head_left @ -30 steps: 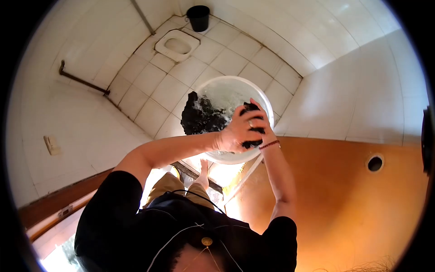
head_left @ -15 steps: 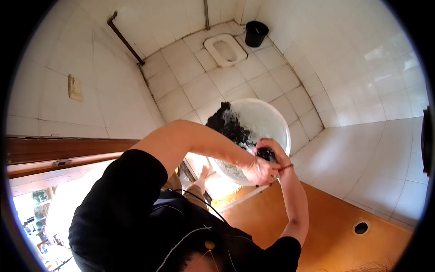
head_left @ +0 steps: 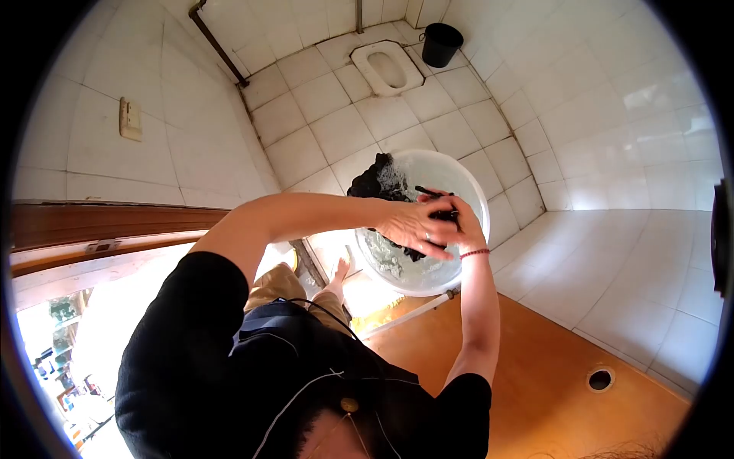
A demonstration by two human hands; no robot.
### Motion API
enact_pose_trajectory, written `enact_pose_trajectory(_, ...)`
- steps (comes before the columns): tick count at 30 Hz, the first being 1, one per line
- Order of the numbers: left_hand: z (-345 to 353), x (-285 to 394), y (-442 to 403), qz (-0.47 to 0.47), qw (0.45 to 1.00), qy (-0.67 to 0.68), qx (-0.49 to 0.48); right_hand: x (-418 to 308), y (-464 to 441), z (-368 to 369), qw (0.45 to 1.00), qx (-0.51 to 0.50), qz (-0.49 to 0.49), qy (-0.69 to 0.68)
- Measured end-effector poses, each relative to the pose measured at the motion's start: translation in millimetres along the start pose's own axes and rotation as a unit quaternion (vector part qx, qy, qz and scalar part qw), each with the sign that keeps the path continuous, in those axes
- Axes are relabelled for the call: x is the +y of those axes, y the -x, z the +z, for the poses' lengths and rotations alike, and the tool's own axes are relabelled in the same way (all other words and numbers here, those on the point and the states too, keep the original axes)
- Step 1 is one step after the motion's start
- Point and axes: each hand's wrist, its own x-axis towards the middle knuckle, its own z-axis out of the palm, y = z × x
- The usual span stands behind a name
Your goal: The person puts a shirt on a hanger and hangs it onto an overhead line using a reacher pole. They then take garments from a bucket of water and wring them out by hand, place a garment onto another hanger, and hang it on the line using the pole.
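Observation:
A round white basin [head_left: 475, 186] of water stands on the floor, with dark cloth [head_left: 371, 181] heaped at its left side. Over the basin, my left hand [head_left: 417, 226] presses against a bunched black cloth piece [head_left: 443, 216], its fingers curled across it. My right hand [head_left: 467, 223], with a red bracelet at the wrist, grips the same piece from the other side. The two hands meet around it, and part of the cloth hangs below my left hand toward the water.
Beyond the basin are a squat toilet [head_left: 388, 69] and a black bucket [head_left: 441, 44] on the tiled floor [head_left: 321, 130]. An orange surface with a round hole [head_left: 600, 379] lies at the lower right. A pipe [head_left: 218, 47] runs along the left wall.
The view has shifted. My hands, lower over the basin's near edge half a second ago, are now higher over the water, pressed together around the black cloth.

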Motion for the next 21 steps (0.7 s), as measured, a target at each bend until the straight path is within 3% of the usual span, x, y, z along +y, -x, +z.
enact_pose_trajectory(1,-6,7,12,-0.113,0.993,0.002,-0.045,3,-2,-16,0.999,0.031,-0.018,-0.013)
enact_pose_trajectory(2,-10,15,24,-0.222,0.971,0.004,-0.087,8,-3,-31,0.996,-0.01,-0.067,-0.059)
enact_pose_trajectory(3,-14,23,29,-0.365,0.922,0.026,-0.123,11,-2,-35,0.99,-0.02,-0.129,-0.045)
enact_pose_trajectory(4,-5,32,37,-0.462,0.883,0.022,-0.083,12,1,-31,0.981,-0.032,-0.19,-0.031)
enact_pose_trajectory(5,4,40,47,-0.523,0.838,0.151,-0.023,15,4,-27,0.963,-0.024,-0.266,-0.042)
enact_pose_trajectory(6,7,47,49,-0.572,0.772,0.276,0.037,18,4,-24,0.962,-0.026,-0.268,-0.039)
enact_pose_trajectory(7,0,54,35,-0.572,0.773,0.273,0.039,21,4,-22,0.942,-0.009,-0.332,-0.054)
enact_pose_trajectory(9,-9,61,0,-0.658,0.54,0.461,0.252,26,6,-4,0.903,0.026,-0.416,-0.1)
enact_pose_trajectory(10,-6,54,-11,-0.659,0.541,0.457,0.253,31,6,3,0.904,0.022,-0.416,-0.1)
enact_pose_trajectory(12,1,40,-33,-0.668,0.53,0.279,0.441,39,6,16,0.895,0.049,-0.409,-0.172)
enact_pose_trajectory(14,-13,28,-43,-0.61,0.714,0.103,0.328,41,13,31,0.908,0.1,-0.32,-0.251)
enact_pose_trajectory(15,-22,29,-49,-0.586,0.742,0.155,0.286,41,20,33,0.919,0.044,-0.297,-0.256)
enact_pose_trajectory(17,-24,27,-42,-0.452,0.849,0.105,0.253,39,32,33,0.939,-0.042,-0.239,-0.244)
enact_pose_trajectory(18,-27,26,-42,-0.381,0.889,0.084,0.241,35,37,42,0.944,0.018,-0.216,-0.25)
enact_pose_trajectory(20,-30,32,-48,-0.29,0.937,0.068,0.183,40,32,33,0.968,-0.016,-0.213,-0.129)
enact_pose_trajectory(21,-37,36,-52,-0.243,0.959,0.088,0.118,36,32,33,0.976,-0.049,-0.151,-0.152)
